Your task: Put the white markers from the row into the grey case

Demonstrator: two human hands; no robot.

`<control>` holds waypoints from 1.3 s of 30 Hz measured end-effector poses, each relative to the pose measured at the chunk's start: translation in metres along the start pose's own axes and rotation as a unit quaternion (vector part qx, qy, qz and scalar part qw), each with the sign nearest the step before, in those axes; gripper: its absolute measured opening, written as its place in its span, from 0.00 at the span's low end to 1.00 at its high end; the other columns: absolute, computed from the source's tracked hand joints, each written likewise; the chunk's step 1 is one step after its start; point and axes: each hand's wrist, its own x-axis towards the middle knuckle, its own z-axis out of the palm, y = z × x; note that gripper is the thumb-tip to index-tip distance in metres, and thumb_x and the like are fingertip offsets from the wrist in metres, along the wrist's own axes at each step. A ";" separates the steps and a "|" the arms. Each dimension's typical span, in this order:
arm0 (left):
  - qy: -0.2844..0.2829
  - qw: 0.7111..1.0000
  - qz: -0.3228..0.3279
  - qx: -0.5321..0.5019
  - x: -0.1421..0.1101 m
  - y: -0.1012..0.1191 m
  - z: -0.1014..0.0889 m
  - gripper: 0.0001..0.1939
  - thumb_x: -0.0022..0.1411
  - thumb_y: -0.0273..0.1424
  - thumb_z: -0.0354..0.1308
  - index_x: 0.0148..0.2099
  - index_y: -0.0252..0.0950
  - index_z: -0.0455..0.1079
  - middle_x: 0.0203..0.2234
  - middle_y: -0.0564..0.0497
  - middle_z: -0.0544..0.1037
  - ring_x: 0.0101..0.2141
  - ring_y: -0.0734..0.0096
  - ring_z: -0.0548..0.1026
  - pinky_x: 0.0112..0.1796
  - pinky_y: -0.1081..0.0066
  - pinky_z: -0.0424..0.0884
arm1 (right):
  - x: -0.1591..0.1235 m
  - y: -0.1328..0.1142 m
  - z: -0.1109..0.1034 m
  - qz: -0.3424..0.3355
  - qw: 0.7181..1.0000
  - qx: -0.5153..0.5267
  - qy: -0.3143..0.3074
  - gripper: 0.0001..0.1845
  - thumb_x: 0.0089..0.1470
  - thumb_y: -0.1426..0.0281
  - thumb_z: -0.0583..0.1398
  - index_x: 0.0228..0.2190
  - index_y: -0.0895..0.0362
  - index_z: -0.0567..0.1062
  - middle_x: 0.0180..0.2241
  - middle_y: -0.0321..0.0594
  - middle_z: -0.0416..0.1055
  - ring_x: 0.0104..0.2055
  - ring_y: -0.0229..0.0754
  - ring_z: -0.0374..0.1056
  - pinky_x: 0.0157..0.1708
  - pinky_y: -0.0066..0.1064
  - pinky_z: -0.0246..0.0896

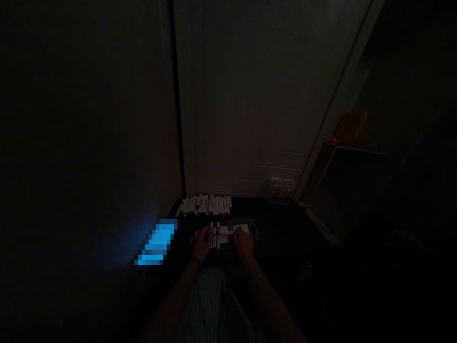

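Note:
The room is very dark. My left hand (202, 243) and my right hand (243, 244) rest on a small case (252, 227) of white marker pens (216, 233) on the dark floor. Both hands have their fingers curled over the pens in the case. What each one grips is too dim to make out. A row of several more white marker pens (206, 204) lies side by side on the floor just beyond the case, close to the door.
A pale door (257, 105) stands straight ahead. A glowing blue screen (157, 243) lies on the floor at left. Two small white packs (281, 190) sit by the door's foot. A low shelf unit (342, 186) stands at right. My patterned knee (210, 295) is between my arms.

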 end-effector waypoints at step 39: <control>0.010 1.000 0.004 -0.018 0.001 0.000 0.003 0.15 0.62 0.37 0.42 0.42 0.40 0.68 0.41 0.50 0.73 0.44 0.63 0.64 0.45 0.62 0.58 | 0.004 0.002 -0.011 -0.051 0.980 0.192 0.020 0.15 0.60 0.71 0.42 0.39 0.57 0.67 0.36 0.41 0.69 0.38 0.37 0.65 0.36 0.25 0.55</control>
